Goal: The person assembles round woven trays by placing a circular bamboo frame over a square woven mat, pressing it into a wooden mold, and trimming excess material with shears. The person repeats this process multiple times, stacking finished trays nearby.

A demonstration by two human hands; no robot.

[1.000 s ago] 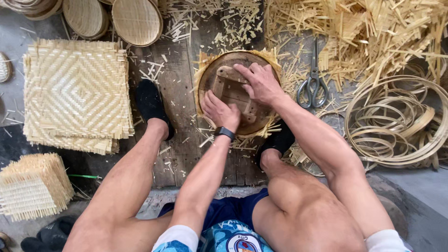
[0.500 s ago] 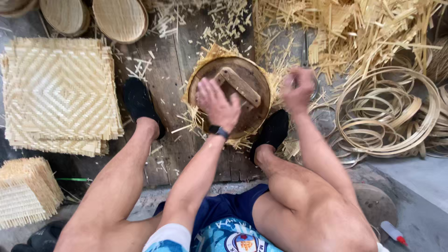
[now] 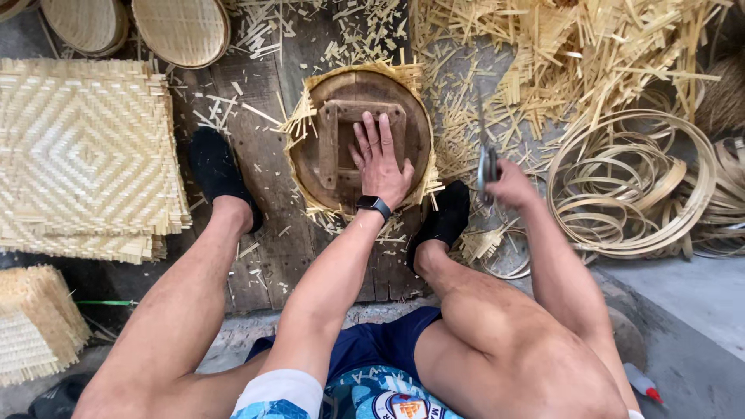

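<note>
A round wooden mould (image 3: pixel 341 147) with a wooden handle block lies on a woven bamboo mat whose frayed edges stick out around it. My left hand (image 3: pixel 380 159), with a black watch on the wrist, presses flat on the mould, fingers spread. My right hand (image 3: pixel 508 185) is to the right of the mould, closed around a pair of metal scissors (image 3: pixel 487 164) lifted off the floor. My feet in black socks rest on either side of the mould.
A stack of square woven bamboo mats (image 3: pixel 81 155) lies at left, with smaller stacks (image 3: pixel 35 322) lower left. Round woven trays (image 3: pixel 182 31) sit at top left. Coiled bamboo hoops (image 3: pixel 628 186) and loose bamboo strips (image 3: pixel 590 54) fill the right.
My right hand left the mould, moved right to the scissors on the floor and picked them up. My left hand shifted toward the middle of the mould.
</note>
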